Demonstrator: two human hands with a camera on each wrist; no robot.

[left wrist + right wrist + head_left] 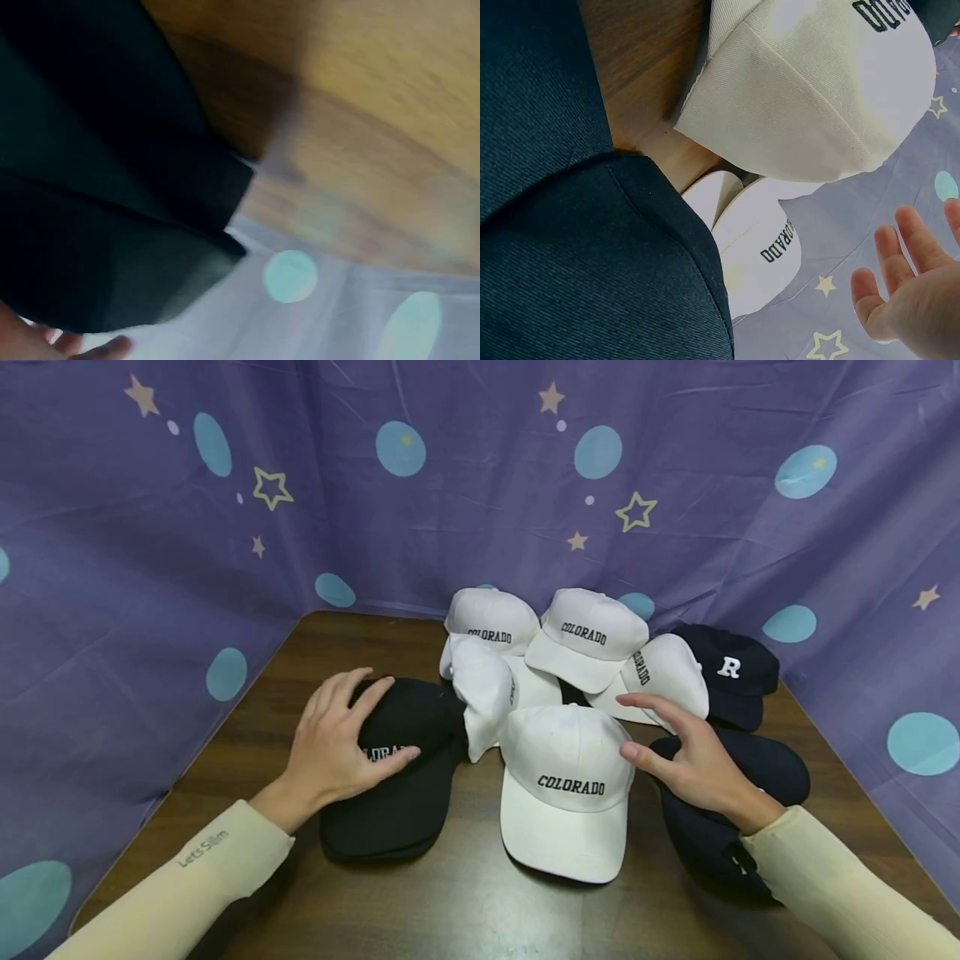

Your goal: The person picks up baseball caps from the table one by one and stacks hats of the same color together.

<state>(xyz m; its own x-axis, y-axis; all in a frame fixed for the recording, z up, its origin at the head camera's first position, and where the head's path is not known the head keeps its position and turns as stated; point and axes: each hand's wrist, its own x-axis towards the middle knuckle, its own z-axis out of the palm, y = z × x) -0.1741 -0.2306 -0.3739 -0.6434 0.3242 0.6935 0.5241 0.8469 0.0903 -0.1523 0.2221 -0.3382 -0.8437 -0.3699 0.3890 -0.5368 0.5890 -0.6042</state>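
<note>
My left hand [322, 743] is over the left side of a black cap [390, 822] with COLORADO lettering, partly covered by the hand. Its thumb and fingers are spread; whether they touch the cap I cannot tell. In the left wrist view the black cap [97, 247] fills the left, with fingertips at its lower edge. Between the hands a white COLORADO cap [570, 777] lies with its brim towards me. My right hand [693, 760], fingers spread and holding nothing, hovers by that cap's right side, above a navy cap [697, 835]. The right wrist view shows its extended fingers.
Several white caps sit in a cluster behind: one at the back left [491, 614], one at the back centre [592, 631], another at the right [667, 677]. A navy cap with an R [731, 672] stands at the far right. A patterned purple curtain [480, 485] borders the wooden table [480, 910].
</note>
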